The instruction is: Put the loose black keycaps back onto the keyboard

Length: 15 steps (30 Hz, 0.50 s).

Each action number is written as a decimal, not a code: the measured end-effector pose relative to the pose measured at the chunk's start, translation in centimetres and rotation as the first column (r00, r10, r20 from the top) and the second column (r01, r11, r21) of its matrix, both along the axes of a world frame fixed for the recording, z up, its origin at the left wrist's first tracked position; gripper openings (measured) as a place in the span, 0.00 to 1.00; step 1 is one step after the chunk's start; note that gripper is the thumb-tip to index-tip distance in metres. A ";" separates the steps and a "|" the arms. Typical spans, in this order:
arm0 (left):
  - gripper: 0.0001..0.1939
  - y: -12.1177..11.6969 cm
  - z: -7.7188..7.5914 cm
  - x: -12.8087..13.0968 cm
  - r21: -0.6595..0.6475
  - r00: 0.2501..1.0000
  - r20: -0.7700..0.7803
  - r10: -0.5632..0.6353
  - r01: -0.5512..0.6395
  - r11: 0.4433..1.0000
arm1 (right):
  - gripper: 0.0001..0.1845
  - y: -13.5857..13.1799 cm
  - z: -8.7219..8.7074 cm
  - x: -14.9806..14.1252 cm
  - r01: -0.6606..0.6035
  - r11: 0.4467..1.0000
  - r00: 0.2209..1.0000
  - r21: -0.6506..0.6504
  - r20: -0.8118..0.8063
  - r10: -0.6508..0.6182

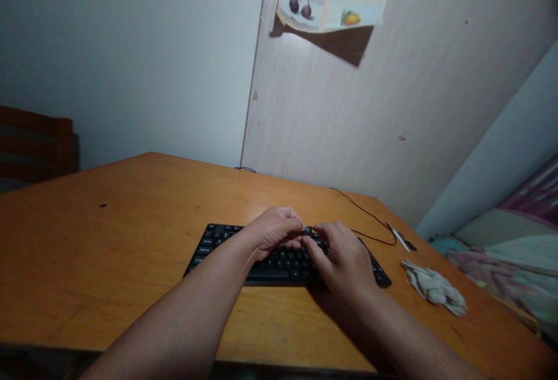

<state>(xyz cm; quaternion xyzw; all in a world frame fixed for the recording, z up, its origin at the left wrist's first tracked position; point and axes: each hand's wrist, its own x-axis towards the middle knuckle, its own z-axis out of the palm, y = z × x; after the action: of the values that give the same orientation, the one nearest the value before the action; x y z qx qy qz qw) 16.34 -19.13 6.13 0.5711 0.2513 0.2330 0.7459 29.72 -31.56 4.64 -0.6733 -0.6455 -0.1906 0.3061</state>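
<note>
A black keyboard [272, 273] lies on the wooden table, with both my hands over its upper middle part. My left hand [279, 230] is closed in a pinch, thumb against fingers. My right hand [344, 252] faces it from the right with bent fingers, thumb and forefinger close together. Between the fingertips shows a small dark piece [308, 230]; whether it is a loose keycap or part of the keyboard behind, I cannot tell. My hands and forearms hide many of the keys.
On the wooden table [108, 264], a crumpled pale cloth [433, 287] lies to the right. Behind it are a white pen-like stick [397, 236] and a thin black cable [370, 214]. A small black piece [103, 205] lies far left. A wooden chair [35, 142] stands beyond.
</note>
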 end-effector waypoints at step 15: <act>0.03 0.1 -0.3 -0.2 0.097 0.975 -0.058 -0.216 0.220 0.971 | 0.05 -1.2 2.0 1.6 -0.273 0.945 0.962 -0.180 -0.054 0.268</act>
<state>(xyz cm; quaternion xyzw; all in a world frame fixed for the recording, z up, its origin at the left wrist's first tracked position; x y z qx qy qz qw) 16.13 -19.02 5.81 0.6384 0.1922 0.1488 0.7304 31.31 -32.79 6.68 -0.6067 -0.7421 -0.0759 0.2747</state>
